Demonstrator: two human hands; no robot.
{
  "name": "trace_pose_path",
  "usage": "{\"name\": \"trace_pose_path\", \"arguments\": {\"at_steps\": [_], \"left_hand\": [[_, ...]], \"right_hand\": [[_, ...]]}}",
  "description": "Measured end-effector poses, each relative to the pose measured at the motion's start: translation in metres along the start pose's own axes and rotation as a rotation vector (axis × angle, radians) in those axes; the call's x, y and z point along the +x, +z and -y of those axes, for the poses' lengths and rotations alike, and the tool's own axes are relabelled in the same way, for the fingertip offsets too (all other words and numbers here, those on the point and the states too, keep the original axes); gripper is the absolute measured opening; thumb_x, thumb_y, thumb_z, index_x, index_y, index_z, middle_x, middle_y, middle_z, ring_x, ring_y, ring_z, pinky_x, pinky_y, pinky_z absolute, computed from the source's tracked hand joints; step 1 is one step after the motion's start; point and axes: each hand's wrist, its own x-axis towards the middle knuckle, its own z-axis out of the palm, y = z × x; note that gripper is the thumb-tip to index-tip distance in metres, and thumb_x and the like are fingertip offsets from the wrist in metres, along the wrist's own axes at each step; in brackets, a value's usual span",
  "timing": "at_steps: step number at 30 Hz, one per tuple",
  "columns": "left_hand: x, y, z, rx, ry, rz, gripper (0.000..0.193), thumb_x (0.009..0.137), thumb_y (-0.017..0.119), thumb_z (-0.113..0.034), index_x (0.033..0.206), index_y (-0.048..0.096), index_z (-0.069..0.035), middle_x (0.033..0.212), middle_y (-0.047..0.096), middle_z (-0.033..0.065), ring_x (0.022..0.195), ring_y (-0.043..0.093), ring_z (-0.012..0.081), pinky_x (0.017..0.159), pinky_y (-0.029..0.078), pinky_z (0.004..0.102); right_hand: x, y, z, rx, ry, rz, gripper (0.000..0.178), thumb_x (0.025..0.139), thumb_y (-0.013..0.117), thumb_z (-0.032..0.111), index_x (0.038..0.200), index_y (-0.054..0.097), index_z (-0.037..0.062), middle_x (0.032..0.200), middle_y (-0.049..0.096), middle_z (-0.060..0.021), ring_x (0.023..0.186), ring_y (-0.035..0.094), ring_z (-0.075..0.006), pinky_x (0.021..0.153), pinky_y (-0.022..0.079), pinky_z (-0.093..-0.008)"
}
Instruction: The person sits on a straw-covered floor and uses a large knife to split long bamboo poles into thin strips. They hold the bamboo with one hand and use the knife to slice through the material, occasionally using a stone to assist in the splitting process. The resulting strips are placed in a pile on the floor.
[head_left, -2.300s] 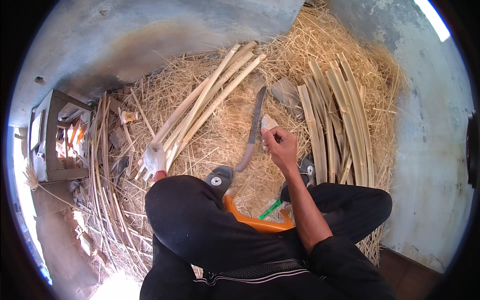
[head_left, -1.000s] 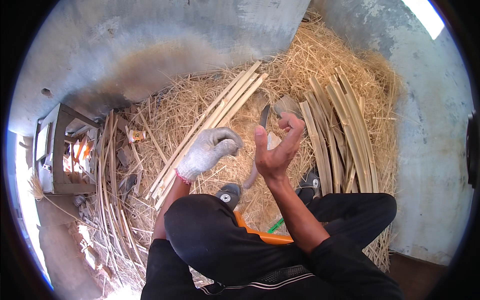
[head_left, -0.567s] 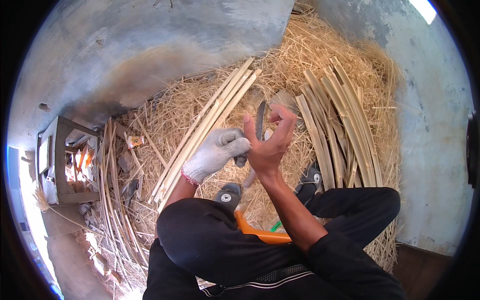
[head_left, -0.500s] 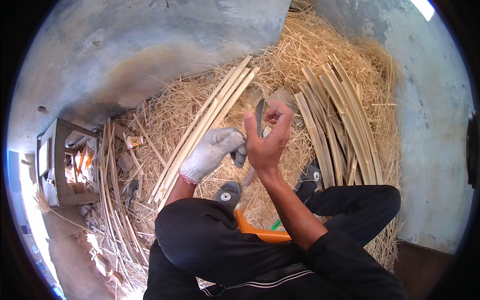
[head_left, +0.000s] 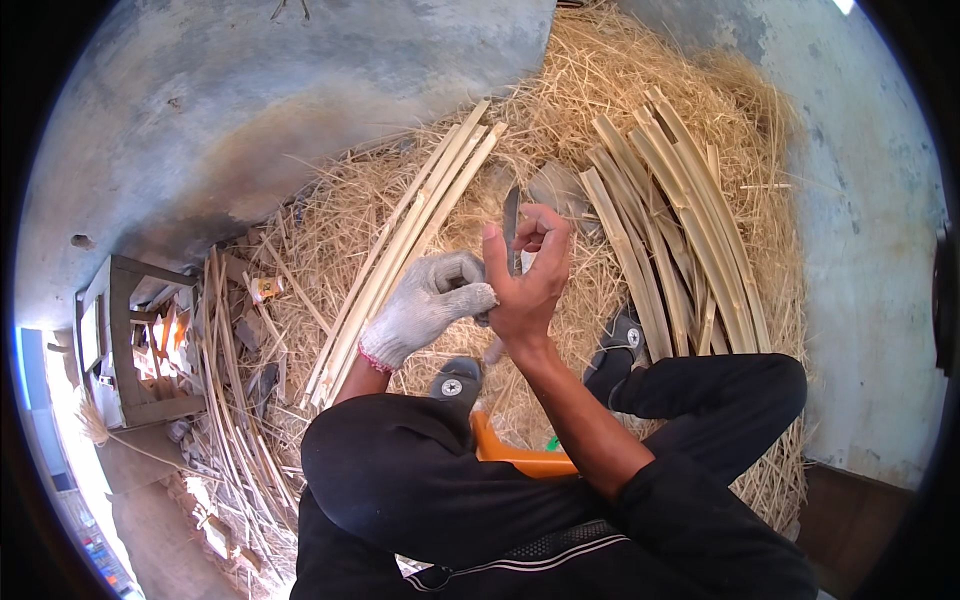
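Observation:
My left hand (head_left: 415, 308) wears a whitish knit glove with a red cuff edge. Its thumb and fingers are pinched together against the thumb-side edge of my bare right hand (head_left: 530, 285); anything between them is too small to make out. The right hand is turned palm up, thumb raised apart from loosely curled fingers, and nothing shows in it. Behind it rises a dark knife blade (head_left: 511, 222). A pale handle-like end (head_left: 494, 349) shows below the hands, but the part between is hidden.
Split bamboo strips (head_left: 425, 220) lie left of my hands, with more strips (head_left: 670, 220) to the right. Straw-like shavings (head_left: 600, 60) cover the floor. An orange stool edge (head_left: 515, 455) shows between my legs. A wooden frame (head_left: 160, 340) stands far left beside thin strips (head_left: 235, 410).
The gloved thumb has shifted slightly right along the edge of my right hand, and the glove's fingers have curled. The view has moved slightly; strips and knife lie as before.

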Motion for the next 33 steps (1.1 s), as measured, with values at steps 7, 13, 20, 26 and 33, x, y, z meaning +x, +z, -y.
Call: {"name": "trace_pose_path", "arguments": {"at_steps": [7, 13, 20, 26, 33], "left_hand": [[-0.002, -0.002, 0.013, -0.012, 0.033, -0.009, 0.019, 0.092, 0.07, -0.017, 0.082, 0.064, -0.003, 0.076, 0.062, 0.0016, 0.075, 0.061, 0.0105, 0.069, 0.051, 0.0265], [0.004, -0.005, 0.019, 0.186, -0.098, -0.052, 0.019, 0.093, 0.068, -0.015, 0.082, 0.066, 0.0, 0.081, 0.063, 0.0026, 0.077, 0.062, 0.0094, 0.07, 0.052, 0.0259], [-0.001, -0.015, 0.011, 0.335, -0.102, -0.311, 0.027, 0.09, 0.073, -0.017, 0.109, 0.068, 0.002, 0.096, 0.07, 0.0078, 0.084, 0.067, 0.0135, 0.077, 0.056, 0.0268], [-0.033, -0.072, 0.003, 0.33, -0.109, -0.59, 0.035, 0.093, 0.07, -0.015, 0.124, 0.063, 0.001, 0.104, 0.068, 0.011, 0.086, 0.069, 0.0155, 0.081, 0.058, 0.0292], [-0.045, -0.075, -0.051, 0.501, -0.085, -0.637, 0.028, 0.096, 0.065, -0.015, 0.117, 0.066, 0.004, 0.1, 0.068, 0.0076, 0.081, 0.067, 0.0127, 0.074, 0.055, 0.0265]], "right_hand": [[-0.011, 0.003, -0.009, 0.166, 0.137, 0.051, 0.034, 0.092, 0.067, 0.016, 0.119, 0.053, 0.0002, 0.084, 0.05, -0.0084, 0.073, 0.049, -0.0178, 0.066, 0.044, -0.0336], [-0.024, 0.009, -0.025, 0.142, 0.157, 0.073, 0.031, 0.096, 0.065, 0.018, 0.119, 0.053, 0.0004, 0.076, 0.052, -0.0061, 0.064, 0.053, -0.0165, 0.059, 0.045, -0.0329], [0.023, -0.022, -0.127, -0.403, 0.285, 0.292, 0.035, 0.09, 0.071, 0.03, 0.111, 0.058, 0.0047, 0.088, 0.062, -0.0127, 0.077, 0.062, -0.0238, 0.069, 0.051, -0.0414], [0.032, -0.165, -0.275, -1.264, 0.351, 0.368, 0.061, 0.081, 0.076, 0.034, 0.128, 0.053, 0.004, 0.11, 0.062, -0.02, 0.108, 0.06, -0.0366, 0.09, 0.049, -0.0509], [-0.024, -0.198, -0.313, -1.514, -0.013, 0.401, 0.054, 0.083, 0.069, 0.019, 0.133, 0.051, 0.0072, 0.108, 0.063, -0.0127, 0.11, 0.056, -0.0289, 0.085, 0.043, -0.0471]]}}
